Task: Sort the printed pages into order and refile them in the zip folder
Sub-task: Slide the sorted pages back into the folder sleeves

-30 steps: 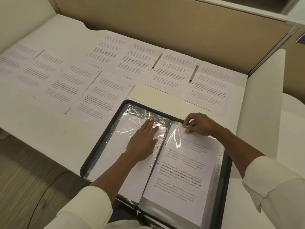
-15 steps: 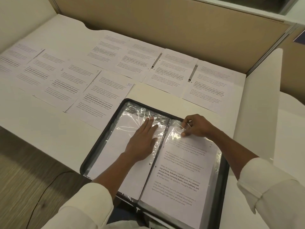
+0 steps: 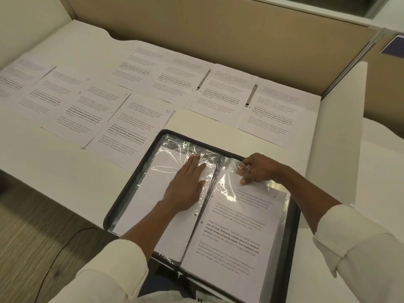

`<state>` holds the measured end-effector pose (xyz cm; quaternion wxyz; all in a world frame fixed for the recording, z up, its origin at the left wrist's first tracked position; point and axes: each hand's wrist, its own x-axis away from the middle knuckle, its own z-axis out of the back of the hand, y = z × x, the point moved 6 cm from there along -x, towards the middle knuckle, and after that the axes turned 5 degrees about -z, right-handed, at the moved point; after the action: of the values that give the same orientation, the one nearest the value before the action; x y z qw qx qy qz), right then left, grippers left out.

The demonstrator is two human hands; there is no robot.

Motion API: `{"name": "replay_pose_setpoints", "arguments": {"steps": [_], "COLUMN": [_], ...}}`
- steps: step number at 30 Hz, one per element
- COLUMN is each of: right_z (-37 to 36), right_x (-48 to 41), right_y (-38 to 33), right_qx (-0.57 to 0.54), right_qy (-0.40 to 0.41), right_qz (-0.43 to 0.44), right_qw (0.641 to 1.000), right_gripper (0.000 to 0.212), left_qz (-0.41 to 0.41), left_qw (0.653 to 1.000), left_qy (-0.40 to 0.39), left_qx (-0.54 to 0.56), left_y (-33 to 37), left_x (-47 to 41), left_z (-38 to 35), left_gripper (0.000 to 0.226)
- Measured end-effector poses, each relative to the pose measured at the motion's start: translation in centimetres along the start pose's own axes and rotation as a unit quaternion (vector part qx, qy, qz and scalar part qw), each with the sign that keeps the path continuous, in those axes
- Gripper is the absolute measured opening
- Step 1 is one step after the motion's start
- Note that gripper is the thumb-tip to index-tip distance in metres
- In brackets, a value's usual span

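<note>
A black zip folder point(image 3: 122, 193) lies open at the desk's near edge, with clear plastic sleeves inside. My left hand point(image 3: 185, 184) presses flat on the left sleeve point(image 3: 153, 182), which holds a blank-side page. My right hand point(image 3: 258, 169) pinches the top edge of the right sleeve point(image 3: 275, 186), with a printed page point(image 3: 236, 232) partly inside it. Several printed pages point(image 3: 129, 125) lie spread in rows across the desk beyond the folder; the nearest one bears a handwritten 10.
A tan partition wall point(image 3: 218, 33) backs the white desk point(image 3: 54, 167). A white side panel point(image 3: 338, 127) stands to the right of the folder. The floor and a thin cable point(image 3: 54, 259) show at lower left.
The printed page has slid further down into the right sleeve while my right hand shifted slightly at the sleeve's top. My left hand stayed pressed on the left sleeve.
</note>
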<state>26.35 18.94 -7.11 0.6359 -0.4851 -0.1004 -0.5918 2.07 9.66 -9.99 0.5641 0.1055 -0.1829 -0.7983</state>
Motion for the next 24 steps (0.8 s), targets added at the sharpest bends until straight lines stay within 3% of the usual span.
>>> {"name": "replay_pose_setpoints", "arguments": {"steps": [5,9,14,17,20,24], "right_z": [-0.3,0.1,1.8,3.0,4.3,4.3], "right_x": [0.7,0.9,2.1,3.7,5.5,7.4], "right_y": [0.0,-0.3,0.0,0.5,0.6,0.6], "right_qx": [-0.013,0.008,0.153,0.184,0.143,-0.034], "right_qy": [0.000,0.025,0.026,0.027,0.099,0.160], "right_qz": [0.015,0.000,-0.076,-0.113,-0.108,-0.081], "right_qw": [1.000,1.000,0.985,0.976,0.979,0.983], "right_gripper": [0.018,0.027,0.044,0.053,0.045,0.040], "left_qz": [0.001,0.002,0.013,0.025,0.032,0.034], "left_qw": [1.000,1.000,1.000,0.999,0.999,0.999], "left_qy": [0.011,0.012,-0.006,-0.013,-0.012,-0.021], "left_qx": [-0.003,-0.010,-0.024,-0.032,-0.036,-0.035], "left_y": [0.0,0.2,0.5,0.7,1.1,1.5], "left_x": [-0.1,-0.1,-0.3,-0.5,-0.5,-0.5], "left_z": [-0.2,-0.1,0.1,0.3,0.4,0.6], "left_gripper": [0.057,0.057,0.058,0.058,0.058,0.057]}}
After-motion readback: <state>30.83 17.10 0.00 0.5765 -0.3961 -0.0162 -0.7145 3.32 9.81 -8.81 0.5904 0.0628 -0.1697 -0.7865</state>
